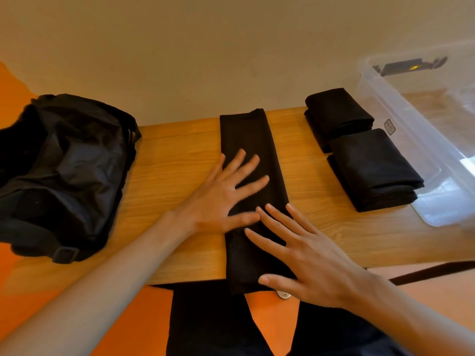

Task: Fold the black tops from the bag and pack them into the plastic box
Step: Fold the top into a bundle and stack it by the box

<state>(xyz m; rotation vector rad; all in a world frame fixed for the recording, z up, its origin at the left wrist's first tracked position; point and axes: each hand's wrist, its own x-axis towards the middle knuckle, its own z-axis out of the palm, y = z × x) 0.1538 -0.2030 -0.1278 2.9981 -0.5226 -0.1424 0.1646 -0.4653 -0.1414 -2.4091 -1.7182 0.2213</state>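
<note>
A black top [248,140], folded into a long narrow strip, lies across the middle of the wooden table [174,160], its near end hanging over the front edge. My left hand [223,199] lies flat on its middle with fingers spread. My right hand [305,255] presses flat on its near part, fingers spread too. Two folded black tops sit to the right, one at the back [336,116] and one nearer [375,170]. The clear plastic box [380,98] stands at the far right. The black bag [64,170] slumps at the left.
The table backs onto a beige wall [205,60]. The floor below is orange [144,322]. My dark trouser legs [205,325] show under the table's front edge. A dark clip [411,65] sits on the box's far rim.
</note>
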